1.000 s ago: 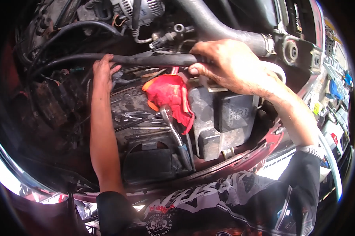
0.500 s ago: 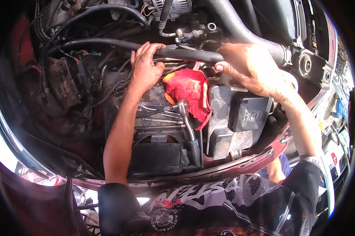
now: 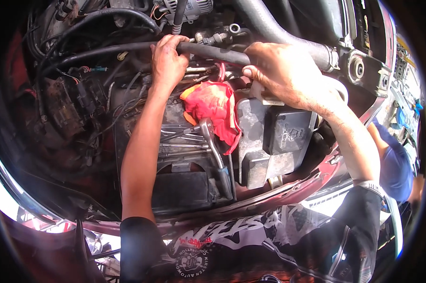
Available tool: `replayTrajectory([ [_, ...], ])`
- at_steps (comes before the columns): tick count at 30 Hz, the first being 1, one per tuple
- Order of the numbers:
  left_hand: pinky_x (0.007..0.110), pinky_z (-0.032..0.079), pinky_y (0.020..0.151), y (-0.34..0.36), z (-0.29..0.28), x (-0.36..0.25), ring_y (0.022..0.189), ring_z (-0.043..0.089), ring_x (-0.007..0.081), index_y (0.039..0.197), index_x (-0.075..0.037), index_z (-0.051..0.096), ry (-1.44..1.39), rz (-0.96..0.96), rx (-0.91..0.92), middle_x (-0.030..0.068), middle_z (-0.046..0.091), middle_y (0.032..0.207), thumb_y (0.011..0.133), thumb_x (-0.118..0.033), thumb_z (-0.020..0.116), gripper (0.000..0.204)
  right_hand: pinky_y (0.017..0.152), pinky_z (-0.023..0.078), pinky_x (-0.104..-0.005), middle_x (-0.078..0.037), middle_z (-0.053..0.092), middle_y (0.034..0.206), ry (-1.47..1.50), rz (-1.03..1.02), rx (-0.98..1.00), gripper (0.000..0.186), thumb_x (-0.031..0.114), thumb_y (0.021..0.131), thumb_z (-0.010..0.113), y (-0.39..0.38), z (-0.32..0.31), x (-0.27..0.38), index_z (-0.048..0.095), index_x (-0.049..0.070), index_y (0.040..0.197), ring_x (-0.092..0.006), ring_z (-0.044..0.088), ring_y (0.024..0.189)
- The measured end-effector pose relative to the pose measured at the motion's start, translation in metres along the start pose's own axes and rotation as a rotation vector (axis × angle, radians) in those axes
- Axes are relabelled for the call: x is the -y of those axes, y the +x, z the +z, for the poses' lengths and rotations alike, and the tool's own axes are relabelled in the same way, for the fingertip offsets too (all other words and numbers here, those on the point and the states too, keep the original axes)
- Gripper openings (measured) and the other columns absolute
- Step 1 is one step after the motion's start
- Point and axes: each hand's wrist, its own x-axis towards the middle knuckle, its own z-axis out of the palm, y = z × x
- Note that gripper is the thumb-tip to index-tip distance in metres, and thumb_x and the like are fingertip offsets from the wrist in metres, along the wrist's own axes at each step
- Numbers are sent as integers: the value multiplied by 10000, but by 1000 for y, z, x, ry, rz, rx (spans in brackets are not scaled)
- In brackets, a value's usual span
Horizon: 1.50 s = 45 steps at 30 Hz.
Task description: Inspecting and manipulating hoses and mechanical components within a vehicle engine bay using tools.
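Note:
A long black rubber hose [image 3: 214, 52] runs across the engine bay from the left towards the right. My left hand [image 3: 169, 63] is closed over its middle, fingers curled across the top. Further right, my right hand [image 3: 283, 73] grips the hose near where it passes out of sight under my palm; the hose's end there is hidden. Below the hose, between my forearms, lies a crumpled red cloth [image 3: 215, 111] with an orange edge. Touching the cloth's lower left is a ratchet wrench [image 3: 213, 141] with a dark handle, beside several metal wrenches [image 3: 182, 137].
A grey-white washer fluid tank [image 3: 255, 148] with a black lid stands at the right. Thicker radiator hose [image 3: 288, 35] and an alternator [image 3: 191, 9] sit at the far side. Loose wiring [image 3: 92, 70] hangs at left. A person in a blue sleeve [image 3: 394, 160] is at the right.
The whole view has shifted slightly, so the engine bay appears further left. Both hands keep their hold on the hose. The person in blue has moved from behind my right arm out to the right.

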Motion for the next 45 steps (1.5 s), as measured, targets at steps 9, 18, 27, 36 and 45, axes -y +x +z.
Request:
replayTrajectory([
  [9, 663, 58, 1169, -15, -1, -6, 1441, 299, 360, 1280, -190, 586, -43, -17, 199, 53, 515, 1411, 720, -96, 697, 578, 815, 515, -461, -177, 681, 918, 2, -14, -63, 350, 333, 929, 633, -1, 5, 2, 639, 29, 1102, -366, 662, 911],
  [18, 717, 86, 1134, -11, 11, -13, 1440, 267, 426, 1362, -141, 474, 9, -40, 115, 116, 475, 1433, 753, -153, 768, 677, 797, 510, -454, -197, 670, 907, 22, -48, -93, 326, 304, 928, 637, -2, 5, 2, 637, 30, 1104, -383, 653, 895],
  [27, 700, 110, 1143, -11, 8, -15, 1423, 315, 388, 1310, -155, 527, 46, -59, 148, 92, 511, 1402, 749, -171, 772, 612, 794, 509, -456, -195, 670, 904, 38, -45, -87, 328, 306, 928, 639, -2, 4, 3, 636, 31, 1107, -381, 654, 894],
  [36, 681, 111, 1152, -12, 10, -16, 1419, 326, 377, 1268, -160, 567, 31, -63, 121, 82, 539, 1368, 742, -163, 768, 564, 787, 513, -461, -190, 673, 869, 51, -5, -52, 312, 302, 919, 647, 0, 2, 5, 642, 33, 1077, -384, 658, 874],
  [45, 659, 121, 1159, -12, 6, -15, 1409, 348, 353, 1270, -166, 577, 71, -39, 135, 90, 547, 1362, 747, -141, 727, 544, 778, 518, -460, -174, 678, 855, 42, 35, 23, 280, 287, 912, 649, 1, 1, 5, 655, 38, 1038, -363, 667, 860],
])
